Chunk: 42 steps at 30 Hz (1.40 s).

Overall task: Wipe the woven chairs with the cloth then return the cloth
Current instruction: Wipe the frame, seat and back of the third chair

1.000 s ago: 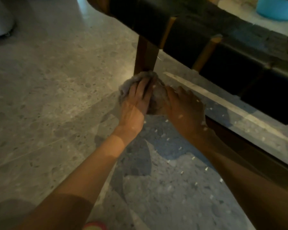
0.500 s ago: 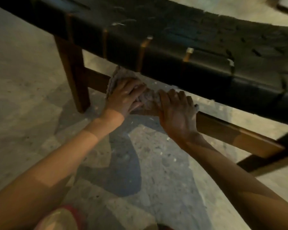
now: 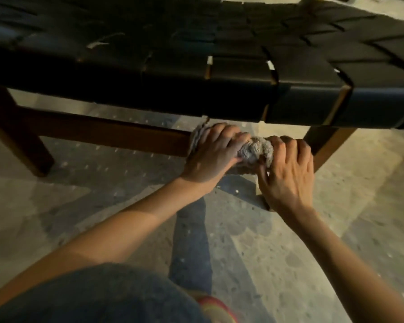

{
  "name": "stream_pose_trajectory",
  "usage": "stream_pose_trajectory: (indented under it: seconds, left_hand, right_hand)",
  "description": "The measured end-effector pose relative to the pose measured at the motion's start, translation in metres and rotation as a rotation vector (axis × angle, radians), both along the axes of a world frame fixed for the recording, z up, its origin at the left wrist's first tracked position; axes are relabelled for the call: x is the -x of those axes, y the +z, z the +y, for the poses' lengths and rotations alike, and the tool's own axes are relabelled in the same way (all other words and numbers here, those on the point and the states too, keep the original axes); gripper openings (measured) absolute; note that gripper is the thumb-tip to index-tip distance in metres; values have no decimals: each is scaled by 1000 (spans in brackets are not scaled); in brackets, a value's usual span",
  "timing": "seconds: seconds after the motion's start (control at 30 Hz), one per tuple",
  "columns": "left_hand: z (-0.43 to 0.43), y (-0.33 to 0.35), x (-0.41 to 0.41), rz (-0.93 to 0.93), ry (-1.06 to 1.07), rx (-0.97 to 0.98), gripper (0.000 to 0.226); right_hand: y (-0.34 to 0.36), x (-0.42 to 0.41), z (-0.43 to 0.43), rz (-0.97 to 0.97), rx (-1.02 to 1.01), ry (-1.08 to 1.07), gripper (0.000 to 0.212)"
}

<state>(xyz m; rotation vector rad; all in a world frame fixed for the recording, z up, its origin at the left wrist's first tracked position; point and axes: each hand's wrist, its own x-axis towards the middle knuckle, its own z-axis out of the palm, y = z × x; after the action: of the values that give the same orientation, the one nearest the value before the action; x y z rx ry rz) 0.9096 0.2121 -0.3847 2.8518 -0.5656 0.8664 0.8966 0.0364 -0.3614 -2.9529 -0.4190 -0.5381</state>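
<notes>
Head view: cloth point(image 3: 254, 151) (mostly hand-hidden) on rail point(image 3: 117, 134).

Domestic interior, probably a living or dining area: speckled terrazzo floor point(image 3: 254, 248) throughout; dark woven-strap chair point(image 3: 219, 73) on wooden legs at 12 o'clock.

Black woven strap seat point(image 3: 219, 66) overhangs close above the brown wooden lower rail point(image 3: 107, 134), leaving a narrow gap between. Dark wooden legs point(image 3: 16, 141) at left and right point(image 3: 324, 145) box that gap in. Speckled grey stone floor point(image 3: 336, 229) in front lies open, wide room for approach.
</notes>
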Motion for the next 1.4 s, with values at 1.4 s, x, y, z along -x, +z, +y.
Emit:
stream_pose_trajectory:
  seconds: [1.4]
  left_hand:
    - [48,18,56,421,435,2310,40]
  right_hand:
    - [-11,24,102,970,-2273,-225,46]
